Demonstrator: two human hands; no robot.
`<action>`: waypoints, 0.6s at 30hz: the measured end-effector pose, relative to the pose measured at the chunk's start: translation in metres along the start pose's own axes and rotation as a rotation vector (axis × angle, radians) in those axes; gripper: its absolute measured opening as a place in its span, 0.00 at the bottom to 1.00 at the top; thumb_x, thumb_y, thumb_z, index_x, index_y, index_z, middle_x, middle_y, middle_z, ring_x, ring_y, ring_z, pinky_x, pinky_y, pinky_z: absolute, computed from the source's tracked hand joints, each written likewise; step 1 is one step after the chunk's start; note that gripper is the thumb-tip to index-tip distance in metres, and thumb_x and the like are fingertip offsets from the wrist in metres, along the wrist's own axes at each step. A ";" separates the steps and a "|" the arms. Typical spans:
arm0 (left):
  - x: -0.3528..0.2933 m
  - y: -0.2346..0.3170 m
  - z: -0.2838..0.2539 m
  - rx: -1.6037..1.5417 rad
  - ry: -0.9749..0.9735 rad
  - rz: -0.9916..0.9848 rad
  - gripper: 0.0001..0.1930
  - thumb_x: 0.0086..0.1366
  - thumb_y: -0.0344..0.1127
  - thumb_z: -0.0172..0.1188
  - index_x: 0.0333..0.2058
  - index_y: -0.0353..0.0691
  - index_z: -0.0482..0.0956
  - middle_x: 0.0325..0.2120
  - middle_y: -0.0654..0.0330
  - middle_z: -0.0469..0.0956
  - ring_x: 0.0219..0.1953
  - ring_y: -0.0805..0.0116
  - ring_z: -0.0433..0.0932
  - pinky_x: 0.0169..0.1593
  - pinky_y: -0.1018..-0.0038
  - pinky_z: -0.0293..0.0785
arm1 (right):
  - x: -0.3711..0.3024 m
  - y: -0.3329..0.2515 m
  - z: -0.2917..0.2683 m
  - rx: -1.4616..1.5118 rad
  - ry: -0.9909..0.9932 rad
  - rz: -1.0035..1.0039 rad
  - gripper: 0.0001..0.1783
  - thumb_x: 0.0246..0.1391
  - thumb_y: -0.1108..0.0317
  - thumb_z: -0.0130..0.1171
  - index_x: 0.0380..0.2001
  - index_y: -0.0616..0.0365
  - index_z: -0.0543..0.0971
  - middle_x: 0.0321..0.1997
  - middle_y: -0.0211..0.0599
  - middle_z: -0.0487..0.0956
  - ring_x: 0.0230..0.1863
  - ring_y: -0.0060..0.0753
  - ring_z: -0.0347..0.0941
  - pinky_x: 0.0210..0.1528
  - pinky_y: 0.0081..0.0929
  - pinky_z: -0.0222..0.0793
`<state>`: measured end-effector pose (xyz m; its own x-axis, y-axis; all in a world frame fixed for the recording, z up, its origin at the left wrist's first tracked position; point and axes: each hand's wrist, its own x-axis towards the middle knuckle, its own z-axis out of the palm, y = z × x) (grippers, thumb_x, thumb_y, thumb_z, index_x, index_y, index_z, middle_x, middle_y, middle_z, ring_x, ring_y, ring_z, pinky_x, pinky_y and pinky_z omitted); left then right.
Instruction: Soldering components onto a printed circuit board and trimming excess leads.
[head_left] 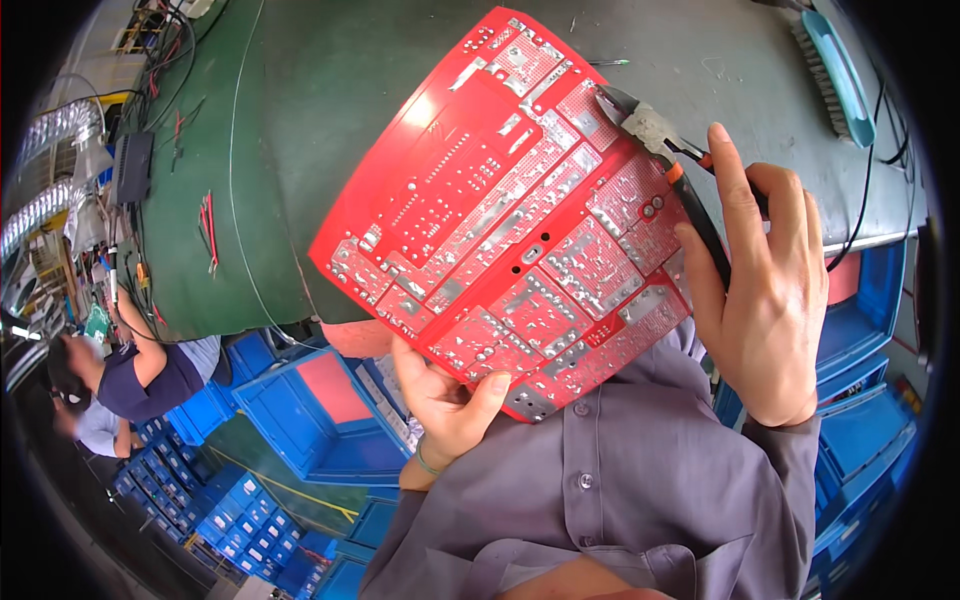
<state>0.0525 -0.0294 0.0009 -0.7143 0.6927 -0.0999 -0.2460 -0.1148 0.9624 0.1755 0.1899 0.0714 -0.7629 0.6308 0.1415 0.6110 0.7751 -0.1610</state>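
Observation:
A large red circuit board [455,165] with many silvery solder patches is tilted over the green bench. My left hand [450,400] grips its near edge, the thumb on top and the fingers underneath. In my right hand [765,290] are diagonal cutters [655,135] with black and orange handles, the fingers wrapped around the grips. The cutters' jaws lie over the board's upper right edge; whether they touch it I cannot tell. A thin metal tool or wire [610,63] shows just beyond that edge.
A blue-handled brush [840,80] lies at the far right of the green bench [330,60]. Red wires [209,232] and a long thin cable rest on the left. Blue bins [310,415] stand below the bench edge. At far left another person [150,370] works.

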 end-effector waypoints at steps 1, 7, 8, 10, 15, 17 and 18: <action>0.000 0.000 0.000 0.000 -0.002 0.000 0.47 0.55 0.19 0.62 0.66 0.35 0.38 0.55 0.45 0.67 0.52 0.65 0.75 0.54 0.68 0.72 | 0.001 -0.001 0.000 -0.009 0.001 -0.001 0.33 0.50 0.71 0.63 0.61 0.58 0.68 0.42 0.44 0.70 0.42 0.44 0.69 0.44 0.36 0.67; -0.001 0.002 0.003 0.080 0.050 -0.003 0.46 0.53 0.27 0.66 0.65 0.28 0.45 0.55 0.47 0.68 0.51 0.65 0.74 0.54 0.70 0.72 | 0.001 -0.008 0.000 -0.034 0.005 0.007 0.32 0.49 0.71 0.63 0.60 0.59 0.70 0.40 0.43 0.70 0.37 0.43 0.70 0.40 0.35 0.69; -0.001 0.002 0.003 0.077 0.052 -0.004 0.46 0.53 0.27 0.66 0.65 0.28 0.45 0.55 0.47 0.68 0.51 0.65 0.74 0.54 0.70 0.72 | 0.000 -0.009 0.000 -0.042 0.009 0.010 0.32 0.49 0.72 0.64 0.59 0.59 0.70 0.39 0.43 0.71 0.37 0.42 0.70 0.39 0.35 0.69; -0.001 0.002 0.002 0.070 0.044 -0.008 0.46 0.53 0.27 0.66 0.65 0.28 0.45 0.55 0.47 0.67 0.52 0.65 0.74 0.54 0.70 0.72 | 0.000 -0.010 0.001 -0.056 0.016 0.016 0.31 0.49 0.72 0.64 0.59 0.59 0.71 0.37 0.43 0.71 0.36 0.41 0.71 0.39 0.34 0.70; 0.000 -0.002 -0.001 -0.047 -0.018 -0.004 0.47 0.55 0.17 0.60 0.66 0.36 0.37 0.55 0.45 0.67 0.53 0.64 0.74 0.54 0.68 0.72 | 0.012 0.004 0.000 0.056 0.174 0.077 0.27 0.52 0.74 0.60 0.58 0.57 0.73 0.37 0.43 0.74 0.33 0.43 0.73 0.38 0.34 0.69; 0.000 -0.002 -0.001 -0.055 -0.010 -0.003 0.47 0.55 0.17 0.60 0.66 0.36 0.37 0.55 0.44 0.67 0.53 0.64 0.74 0.54 0.68 0.73 | 0.014 0.009 -0.003 0.055 0.210 0.149 0.27 0.53 0.74 0.60 0.58 0.56 0.72 0.38 0.42 0.74 0.35 0.43 0.73 0.38 0.34 0.69; 0.000 -0.001 -0.001 -0.052 -0.014 -0.004 0.47 0.55 0.17 0.60 0.66 0.36 0.37 0.55 0.44 0.67 0.53 0.64 0.74 0.54 0.68 0.73 | 0.015 0.011 -0.005 0.019 0.190 0.113 0.27 0.53 0.74 0.59 0.58 0.56 0.72 0.39 0.42 0.74 0.35 0.43 0.73 0.39 0.34 0.69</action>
<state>0.0520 -0.0300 -0.0007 -0.7043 0.7029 -0.0998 -0.2829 -0.1490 0.9475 0.1715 0.2078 0.0765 -0.6357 0.7102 0.3025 0.6847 0.6997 -0.2039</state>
